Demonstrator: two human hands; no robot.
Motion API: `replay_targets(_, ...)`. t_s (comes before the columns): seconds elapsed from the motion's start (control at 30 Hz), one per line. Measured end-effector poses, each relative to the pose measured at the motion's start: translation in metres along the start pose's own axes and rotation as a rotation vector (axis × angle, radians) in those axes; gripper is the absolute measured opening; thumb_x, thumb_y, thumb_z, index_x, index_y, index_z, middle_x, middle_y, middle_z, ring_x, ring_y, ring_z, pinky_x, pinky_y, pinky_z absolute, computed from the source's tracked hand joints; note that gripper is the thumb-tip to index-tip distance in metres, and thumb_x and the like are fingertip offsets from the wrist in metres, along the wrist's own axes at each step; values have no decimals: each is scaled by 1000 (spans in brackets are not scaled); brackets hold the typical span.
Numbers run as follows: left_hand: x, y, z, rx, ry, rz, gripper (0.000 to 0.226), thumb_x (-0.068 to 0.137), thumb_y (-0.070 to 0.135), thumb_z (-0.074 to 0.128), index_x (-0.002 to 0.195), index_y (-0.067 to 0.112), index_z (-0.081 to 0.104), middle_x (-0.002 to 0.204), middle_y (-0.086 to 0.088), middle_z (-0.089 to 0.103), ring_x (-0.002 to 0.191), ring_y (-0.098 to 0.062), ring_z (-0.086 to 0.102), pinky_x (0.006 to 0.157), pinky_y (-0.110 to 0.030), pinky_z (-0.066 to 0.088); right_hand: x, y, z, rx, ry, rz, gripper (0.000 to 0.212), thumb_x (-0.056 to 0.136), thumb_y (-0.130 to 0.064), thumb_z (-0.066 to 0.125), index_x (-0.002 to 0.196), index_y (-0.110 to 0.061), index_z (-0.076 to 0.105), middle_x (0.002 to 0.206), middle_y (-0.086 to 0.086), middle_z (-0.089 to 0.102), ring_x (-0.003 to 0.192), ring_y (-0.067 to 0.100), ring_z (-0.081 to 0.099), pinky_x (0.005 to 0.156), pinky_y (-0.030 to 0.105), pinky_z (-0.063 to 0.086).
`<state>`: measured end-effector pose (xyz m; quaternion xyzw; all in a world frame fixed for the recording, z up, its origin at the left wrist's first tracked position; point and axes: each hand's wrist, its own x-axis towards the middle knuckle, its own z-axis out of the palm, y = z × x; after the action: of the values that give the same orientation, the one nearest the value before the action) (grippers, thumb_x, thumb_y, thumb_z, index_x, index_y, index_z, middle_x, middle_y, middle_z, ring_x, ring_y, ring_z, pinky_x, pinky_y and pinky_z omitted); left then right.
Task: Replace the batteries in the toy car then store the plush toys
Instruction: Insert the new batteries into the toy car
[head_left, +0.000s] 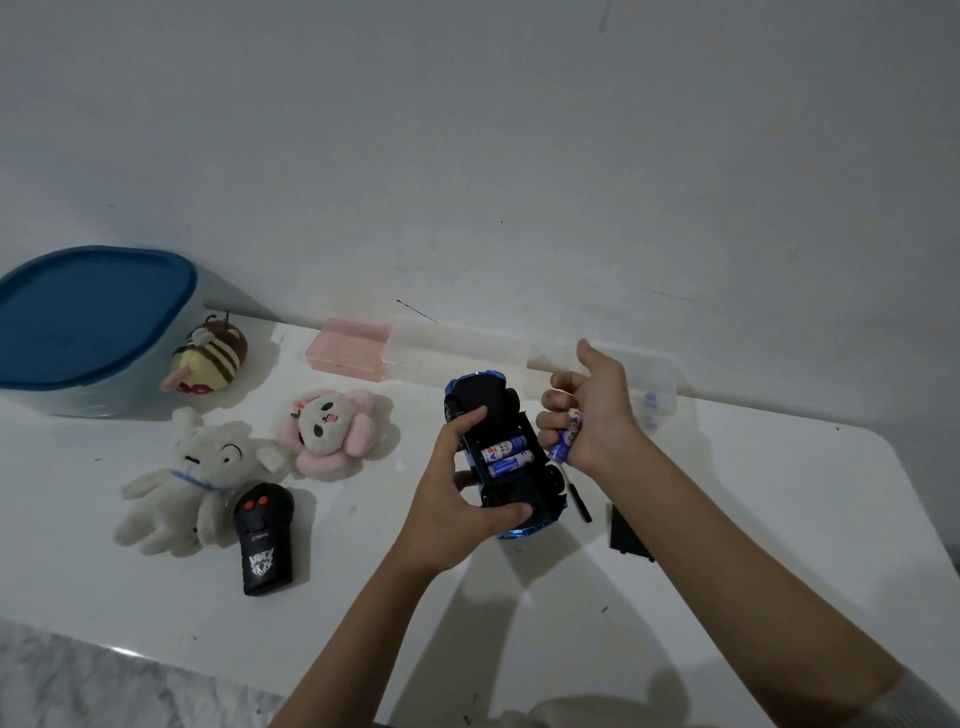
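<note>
My left hand (457, 493) grips the blue toy car (501, 452), which is turned belly up above the white table (727, 493). Its open compartment shows two blue batteries (506, 454) side by side. Just right of the car, my right hand (589, 410) is closed around a blue battery (566, 436). Three plush toys lie to the left: a striped bee (210, 353), a pink-eared sheep (332, 428) and a white dog (192, 475).
A blue-lidded tub (93, 327) stands at the back left. A pink box (350, 351) and clear boxes (460, 351) line the wall. A black remote (264, 538), a black screwdriver (581, 501) and a black cover (631, 532) lie on the table.
</note>
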<state>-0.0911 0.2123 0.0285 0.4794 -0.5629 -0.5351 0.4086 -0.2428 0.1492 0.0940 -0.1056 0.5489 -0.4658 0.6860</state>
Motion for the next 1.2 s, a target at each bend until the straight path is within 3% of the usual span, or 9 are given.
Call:
replay_targets(0.1,1,-2,0,14,-4,-1,88,58,5,80,130,36,39,121,15,51,99,3,59,75,-14,50,1,-3,-1,13,-7,55,24,81,-31,51,67,-16,38,57,-1,35,32,9,23,37,15,23)
replay_targets(0.17,1,-2,0,20,-6,-8,88,57,7,80,129,38,39,122,16,51,99,2,60,75,-14,50,-4,-6,-1,-12,-91,55,8,70,-13,45,70,-15,37,64,2,37,41,11,30,44,20,29)
replay_targets(0.23,2,-3,1,25,-10,-11,88,58,7,79,129,38,39,121,16,51,98,2,60,75,-14,50,-7,-7,-3,-54,-188,46,17,66,1,37,73,-14,36,72,5,37,53,15,35,53,28,34)
replay_targets(0.37,2,-3,2,18,-11,-8,88,58,5,79,130,37,39,122,14,52,100,5,59,75,-13,50,-3,-5,-9,-155,-337,-11,37,85,22,31,93,-12,44,89,13,43,71,17,48,64,31,45)
replay_targets(0.47,3,-2,3,15,-8,2,87,58,6,79,130,35,39,123,13,53,102,6,57,78,-12,49,-1,-2,-10,-234,-366,-96,28,86,18,47,103,-3,54,94,15,59,86,17,62,71,27,58)
replay_targets(0.63,4,0,2,2,-5,16,87,58,6,80,129,36,40,122,14,53,101,3,59,76,-14,50,-1,4,-13,-277,-368,-290,21,84,12,56,93,-3,67,90,12,68,88,16,68,78,24,58)
replay_targets(0.73,5,0,1,-14,5,24,87,58,6,80,129,35,40,120,16,54,101,0,60,76,-15,50,-3,9,-13,-426,-302,-470,18,81,7,65,86,-10,70,87,6,70,82,14,68,77,26,57)
replay_targets(0.9,4,2,1,-40,17,32,87,58,3,79,129,34,40,107,33,55,97,-5,63,75,-16,51,-1,15,-17,-695,-106,-801,17,73,-2,77,78,-17,73,80,0,72,69,6,67,65,15,52)
replay_targets(1.2,6,7,2,-88,84,78,88,57,-1,79,129,31,41,111,31,55,99,-8,63,79,-24,54,0,34,-18,-709,60,-983,10,71,-6,80,78,-10,74,78,0,68,74,10,67,70,23,57)
